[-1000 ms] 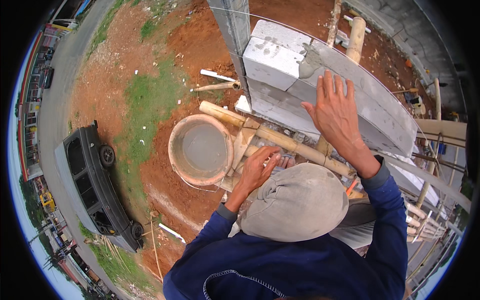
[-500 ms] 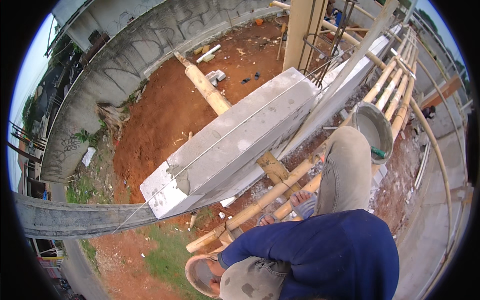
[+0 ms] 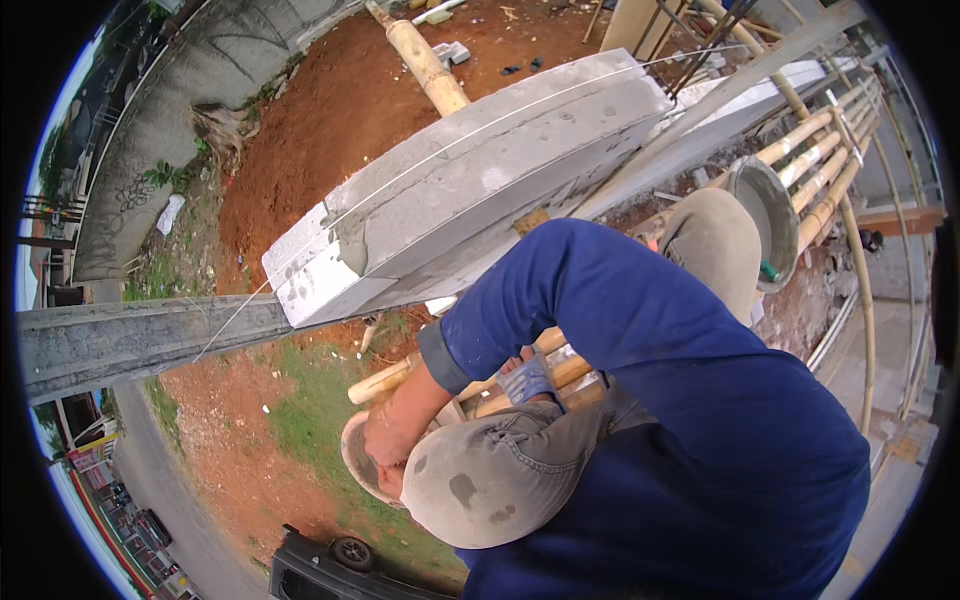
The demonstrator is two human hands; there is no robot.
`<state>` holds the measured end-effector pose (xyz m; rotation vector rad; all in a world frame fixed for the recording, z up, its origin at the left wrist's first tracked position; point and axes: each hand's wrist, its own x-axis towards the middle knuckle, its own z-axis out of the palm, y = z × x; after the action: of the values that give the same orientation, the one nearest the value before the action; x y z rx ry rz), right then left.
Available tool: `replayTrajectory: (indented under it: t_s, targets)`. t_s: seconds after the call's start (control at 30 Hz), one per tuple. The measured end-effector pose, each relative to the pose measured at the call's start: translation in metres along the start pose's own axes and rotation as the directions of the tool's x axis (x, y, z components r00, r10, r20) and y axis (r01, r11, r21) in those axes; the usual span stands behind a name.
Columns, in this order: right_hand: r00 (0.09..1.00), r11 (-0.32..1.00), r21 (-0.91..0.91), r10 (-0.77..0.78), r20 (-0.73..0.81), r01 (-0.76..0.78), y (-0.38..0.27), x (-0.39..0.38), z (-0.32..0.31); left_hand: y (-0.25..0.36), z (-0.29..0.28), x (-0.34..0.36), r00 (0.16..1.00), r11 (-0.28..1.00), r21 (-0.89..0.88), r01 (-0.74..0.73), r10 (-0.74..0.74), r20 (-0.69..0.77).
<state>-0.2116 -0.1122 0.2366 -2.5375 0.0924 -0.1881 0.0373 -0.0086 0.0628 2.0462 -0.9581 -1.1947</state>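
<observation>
Reaching down into the terracotta-coloured basin [image 3: 351,460] left of the lower centre, the right hand [image 3: 394,434] seems to be at a dipping or scooping step; whether its fingers are spread or holding something I cannot tell, and no left hand can be made out. The next move probably calls for clearing the rim and the trousered knee [image 3: 470,490]. A mortar patch [image 3: 351,246] sits on the block wall [image 3: 490,185], upper centre.

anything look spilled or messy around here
Yes: a lumpy grey mortar smear sits beside the white end block, odd because the rest of the wall looks cleaner. Dark patches also mark one trouser knee.
</observation>
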Motion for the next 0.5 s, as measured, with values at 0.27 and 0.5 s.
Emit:
replayTrajectory:
  t_s: [0.27, 0.5]
  targets:
    - [0.584, 0.549, 0.268, 0.809, 0.068, -0.792, 0.015, -0.297, -0.081, 0.031, 0.001, 0.031, 0.997, 0.991, 0.125, -0.048, 0.04, 0.064]
    - [-0.367, -0.077, 0.509, 0.784, -0.5, -0.857, -0.121, -0.433, 0.08, 0.08, -0.003, 0.067, 0.982, 0.978, 0.106, -0.18, 0.173, 0.077]
